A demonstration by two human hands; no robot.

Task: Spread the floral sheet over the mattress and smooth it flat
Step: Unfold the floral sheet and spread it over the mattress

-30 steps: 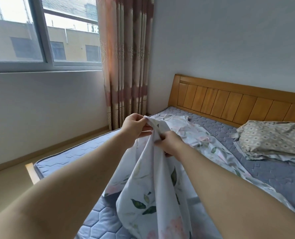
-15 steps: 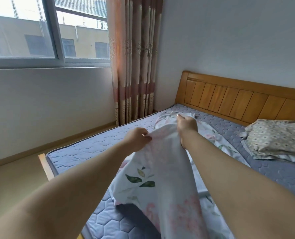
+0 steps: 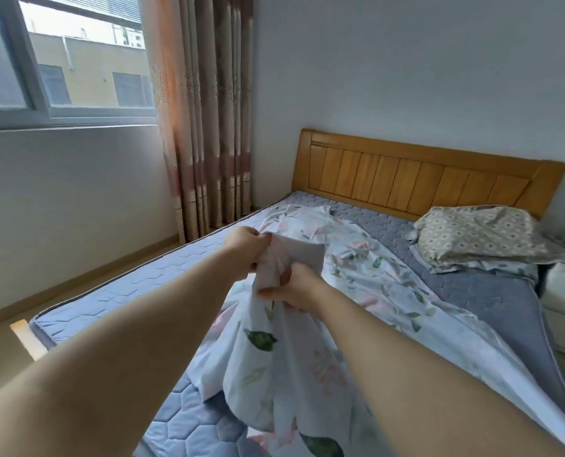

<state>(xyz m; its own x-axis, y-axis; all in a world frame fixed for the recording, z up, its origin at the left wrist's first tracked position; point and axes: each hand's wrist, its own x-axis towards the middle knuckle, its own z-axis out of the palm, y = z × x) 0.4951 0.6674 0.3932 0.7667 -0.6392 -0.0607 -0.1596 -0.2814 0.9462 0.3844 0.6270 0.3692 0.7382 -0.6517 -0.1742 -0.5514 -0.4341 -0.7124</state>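
Observation:
The white floral sheet (image 3: 366, 258) lies bunched in a long strip down the middle of the blue quilted mattress (image 3: 136, 285), from near the headboard towards me. Both arms reach out over the bed. My left hand (image 3: 246, 247) grips a gathered fold of the sheet, lifted off the mattress. My right hand (image 3: 296, 286) grips the same bunch just below and to the right. The cloth hangs in folds beneath both hands. Most of the mattress is bare on the left and right of the sheet.
A wooden headboard (image 3: 419, 176) stands at the far end against the wall. A patterned pillow (image 3: 479, 235) lies at the right of the mattress. A curtain (image 3: 205, 113) and a window (image 3: 63, 57) are on the left, with floor between wall and bed.
My right hand has come back from its reach towards the headboard and now grips the bunch close under my left hand. The view has shifted to the right.

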